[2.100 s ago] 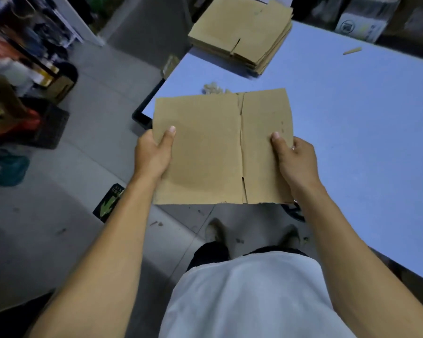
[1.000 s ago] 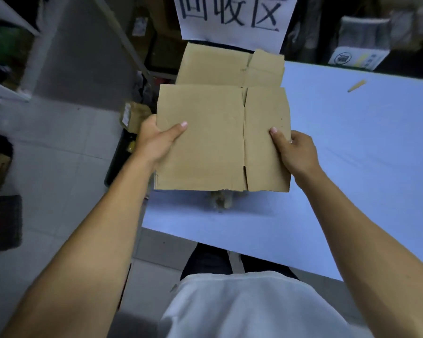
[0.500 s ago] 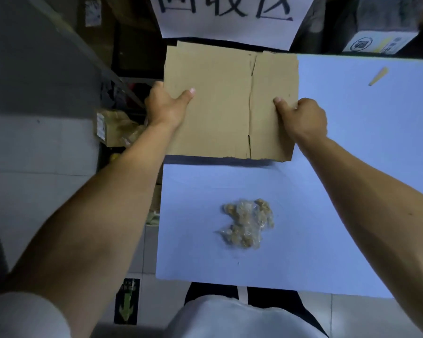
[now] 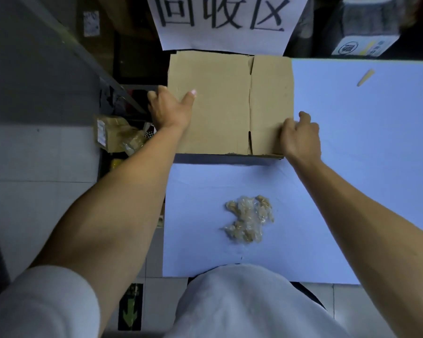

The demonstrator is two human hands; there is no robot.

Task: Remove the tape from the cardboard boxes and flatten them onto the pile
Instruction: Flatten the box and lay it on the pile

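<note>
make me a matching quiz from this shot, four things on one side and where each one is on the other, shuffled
Things:
1. flattened cardboard box
2. wad of removed tape
3. white sign
4. small tan strip

Places:
A. far right part of the table
B. hanging behind the table's far edge
C. on the table, near the person's body
D. far left corner of the table, under the left hand and right hand

Pairs: 1-D, 2-C, 3-B, 4-A

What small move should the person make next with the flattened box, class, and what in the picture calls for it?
Probably let go and draw both hands back. The flattened box already lies flat on the pile at the table's far corner; the left hand still has its thumb on top, while the right hand rests at its near right corner.
</note>
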